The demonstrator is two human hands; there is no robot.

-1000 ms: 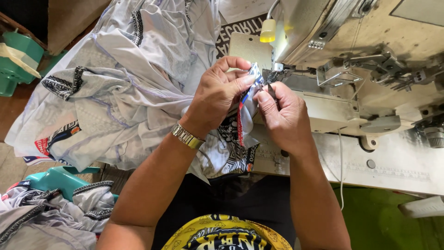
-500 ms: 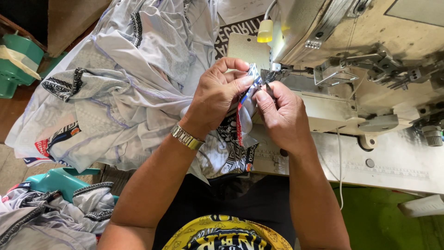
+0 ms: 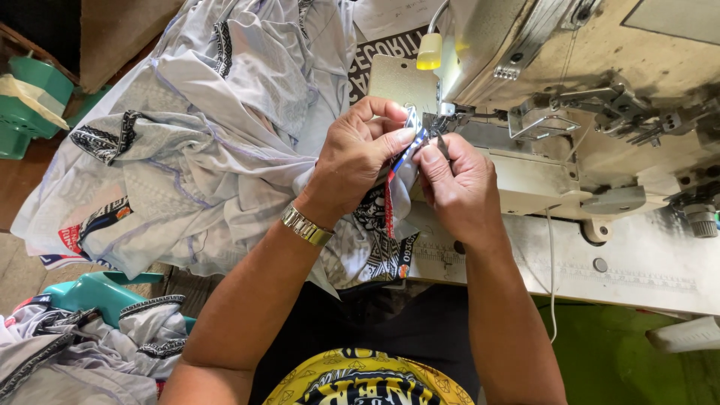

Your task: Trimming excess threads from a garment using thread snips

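My left hand point(image 3: 358, 161) and my right hand point(image 3: 459, 186) meet in front of the sewing machine's needle area point(image 3: 444, 120). Both pinch a folded edge of pale grey printed fabric point(image 3: 195, 157) with a red and blue trim point(image 3: 401, 161) held upright between the fingertips. A metal watch point(image 3: 306, 226) sits on my left wrist. The rest of the garment spreads to the left over the table, bunched and creased, and hangs down under my hands.
The industrial sewing machine point(image 3: 585, 82) fills the upper right, on a worn pale table top point(image 3: 645, 270). A yellow lamp point(image 3: 429, 51) sits above the needle. Green plastic crates point(image 3: 30, 105) stand at left. More grey garments point(image 3: 82, 352) lie heaped at lower left.
Both hands keep pinching the fabric edge by the needle; the fingers shift only slightly and the trim is held a little more upright.
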